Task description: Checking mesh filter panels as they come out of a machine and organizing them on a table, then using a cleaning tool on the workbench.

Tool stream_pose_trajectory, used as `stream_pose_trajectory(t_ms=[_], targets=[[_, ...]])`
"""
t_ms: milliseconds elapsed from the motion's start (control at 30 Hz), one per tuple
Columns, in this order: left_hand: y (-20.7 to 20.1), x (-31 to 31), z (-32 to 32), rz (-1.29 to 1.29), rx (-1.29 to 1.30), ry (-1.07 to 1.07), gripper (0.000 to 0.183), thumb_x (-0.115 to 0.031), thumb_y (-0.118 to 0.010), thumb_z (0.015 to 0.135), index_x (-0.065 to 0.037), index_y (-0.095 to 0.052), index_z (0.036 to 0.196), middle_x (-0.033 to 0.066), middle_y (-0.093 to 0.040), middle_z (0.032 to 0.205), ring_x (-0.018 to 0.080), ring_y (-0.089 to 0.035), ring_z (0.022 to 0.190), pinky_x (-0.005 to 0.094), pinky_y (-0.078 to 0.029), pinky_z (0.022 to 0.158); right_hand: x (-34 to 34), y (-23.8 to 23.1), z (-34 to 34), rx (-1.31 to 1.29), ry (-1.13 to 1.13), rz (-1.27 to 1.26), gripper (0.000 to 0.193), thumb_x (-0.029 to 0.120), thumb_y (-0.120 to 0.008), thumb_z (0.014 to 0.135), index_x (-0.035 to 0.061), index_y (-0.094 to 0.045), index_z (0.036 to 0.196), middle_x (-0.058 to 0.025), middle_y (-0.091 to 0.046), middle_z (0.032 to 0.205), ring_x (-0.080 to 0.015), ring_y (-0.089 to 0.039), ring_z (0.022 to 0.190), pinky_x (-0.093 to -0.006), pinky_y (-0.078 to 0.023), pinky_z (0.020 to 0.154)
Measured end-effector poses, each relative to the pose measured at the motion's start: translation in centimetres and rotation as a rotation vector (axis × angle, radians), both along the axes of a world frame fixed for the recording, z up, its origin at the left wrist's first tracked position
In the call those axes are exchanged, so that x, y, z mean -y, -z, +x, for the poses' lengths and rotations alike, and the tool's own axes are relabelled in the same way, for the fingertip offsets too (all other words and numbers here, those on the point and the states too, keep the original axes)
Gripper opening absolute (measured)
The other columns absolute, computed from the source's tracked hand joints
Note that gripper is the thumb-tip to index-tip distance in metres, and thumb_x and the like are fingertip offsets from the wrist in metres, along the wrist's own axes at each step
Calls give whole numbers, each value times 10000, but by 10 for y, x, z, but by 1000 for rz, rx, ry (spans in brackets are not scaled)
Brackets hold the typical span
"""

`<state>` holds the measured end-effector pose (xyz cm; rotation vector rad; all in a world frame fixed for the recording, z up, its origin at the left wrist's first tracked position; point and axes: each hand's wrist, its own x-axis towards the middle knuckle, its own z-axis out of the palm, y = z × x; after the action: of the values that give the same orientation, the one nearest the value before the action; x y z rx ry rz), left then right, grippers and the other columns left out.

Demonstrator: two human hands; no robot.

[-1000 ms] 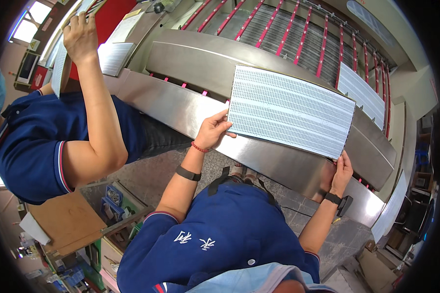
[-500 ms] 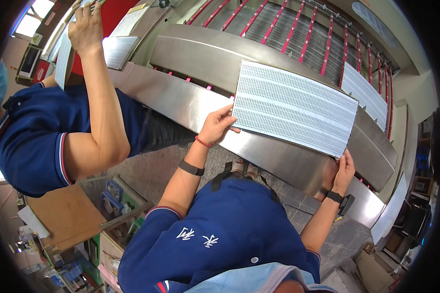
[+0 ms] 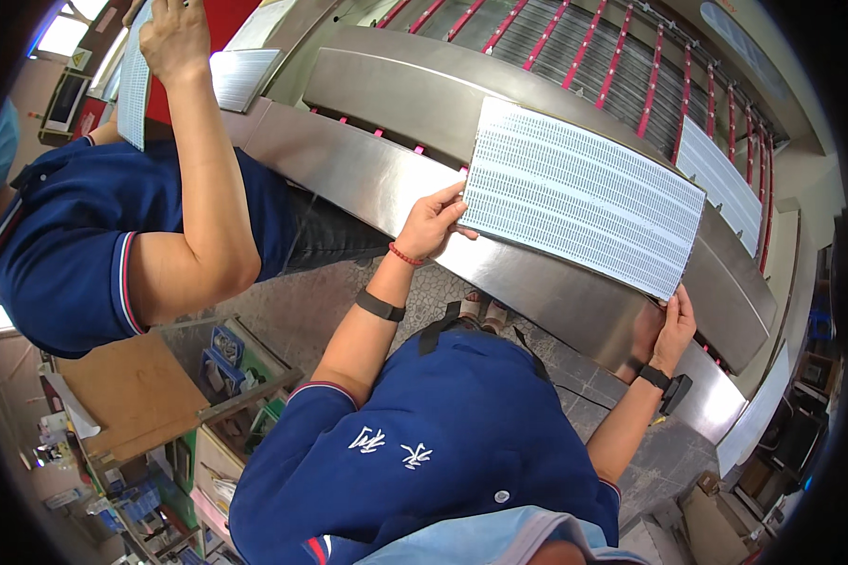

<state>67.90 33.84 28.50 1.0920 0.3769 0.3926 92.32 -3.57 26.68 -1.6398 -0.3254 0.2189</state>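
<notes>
Between my two hands is a white rectangular panel [image 3: 584, 202] covered in rows of small dark marks, tilted above a metal machine edge. My left hand [image 3: 433, 221] pinches its left edge near the lower corner, thumb on the face. At the lower right corner my right hand [image 3: 673, 330] grips the panel, its fingers partly behind the edge. Another white panel [image 3: 722, 179] lies on the machine's bed behind the one I hold.
A steel conveyor machine [image 3: 386, 85] with red slatted strips [image 3: 598, 56] runs across the far side. On my left a co-worker's arm [image 3: 207, 188] is raised, holding a similar panel [image 3: 134, 89]. A wooden-topped bench [image 3: 132, 405] with blue bins stands at the lower left.
The view has shifted slightly, so the scene sits a little differently in the picture. My hands keep their hold on the panel. The co-worker's hand and panel are higher in the picture.
</notes>
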Motion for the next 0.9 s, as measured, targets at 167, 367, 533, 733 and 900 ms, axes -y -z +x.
stream_pose_trajectory(t_ms=[167,367,533,733,900], targets=[[2,-2,0,-30,36,39,391,-49,-378,912,62,-350,1286,151,-548,1119,194,-602,865,297,-556,662,0,-2,-3,-19,-6,18,282,44,-495,890,-45,-524,1156,-61,-608,1018,-81,-557,816,-206,-454,735],[3,-9,7,-78,75,28,367,-59,-369,926,54,-372,1275,144,-577,1071,172,-613,836,271,-561,652,-7,-2,5,4,-5,-18,285,27,-492,887,-51,-519,1160,-67,-599,1044,-90,-559,853,-205,-451,746],[17,-11,-14,172,-161,-44,433,-227,-429,924,65,-416,1243,112,-590,1012,191,-623,737,290,-510,666,-35,-45,-13,114,-18,-308,347,166,-459,903,-54,-508,1168,-136,-572,1131,-191,-527,1020,-296,-386,905],[2,8,-4,401,-297,-37,322,-177,-417,910,33,-526,1128,94,-643,898,160,-633,588,276,-498,671,-33,-91,-56,263,-24,-354,345,174,-463,892,-77,-523,1122,-212,-563,1105,-301,-537,990,-359,-404,870],[-17,25,-18,549,-337,-155,275,-130,-473,859,-15,-576,1086,139,-600,862,199,-592,557,317,-495,559,-42,-132,-86,238,-40,-398,337,147,-462,878,-96,-525,1102,-238,-579,1066,-320,-555,927,-355,-423,827]])
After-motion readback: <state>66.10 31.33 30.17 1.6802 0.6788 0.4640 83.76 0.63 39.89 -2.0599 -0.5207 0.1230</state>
